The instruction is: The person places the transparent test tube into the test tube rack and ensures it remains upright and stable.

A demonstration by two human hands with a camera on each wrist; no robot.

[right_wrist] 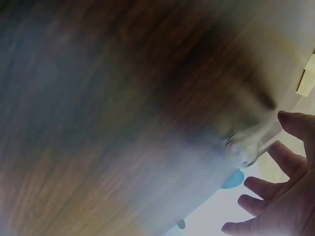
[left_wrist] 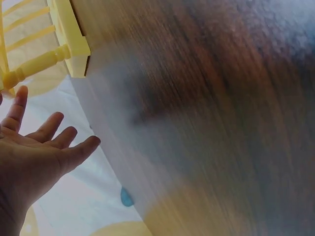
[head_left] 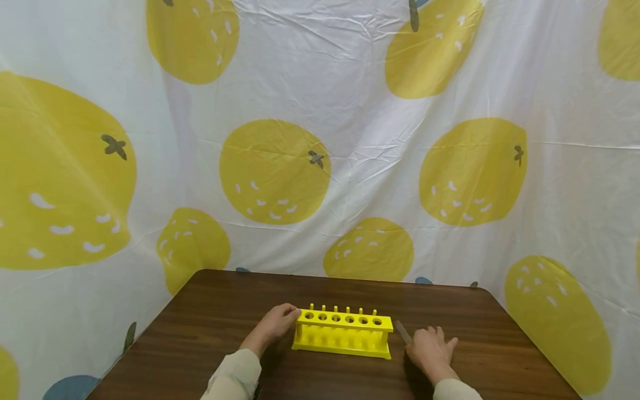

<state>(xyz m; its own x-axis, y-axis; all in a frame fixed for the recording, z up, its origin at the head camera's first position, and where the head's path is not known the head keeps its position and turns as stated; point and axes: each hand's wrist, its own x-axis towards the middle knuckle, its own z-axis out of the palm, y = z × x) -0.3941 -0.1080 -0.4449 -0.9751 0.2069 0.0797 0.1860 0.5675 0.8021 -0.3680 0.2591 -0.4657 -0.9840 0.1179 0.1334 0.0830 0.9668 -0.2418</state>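
A yellow test tube rack (head_left: 342, 336) stands upright on the brown table, with a row of round holes and a row of pegs behind. My left hand (head_left: 276, 325) holds the left end of its top bar between thumb and index finger. The other fingers are spread, as the left wrist view shows beside the rack's end post (left_wrist: 37, 66). To the right of the rack, my right hand (head_left: 431, 351) pinches a clear test tube (head_left: 403, 332) between thumb and index finger. One round end of the tube (right_wrist: 242, 148) shows in the right wrist view.
The dark wood-grain table (head_left: 220, 311) has rounded far corners. Behind it and along the sides hangs a white cloth (head_left: 370, 128) printed with large yellow fruits.
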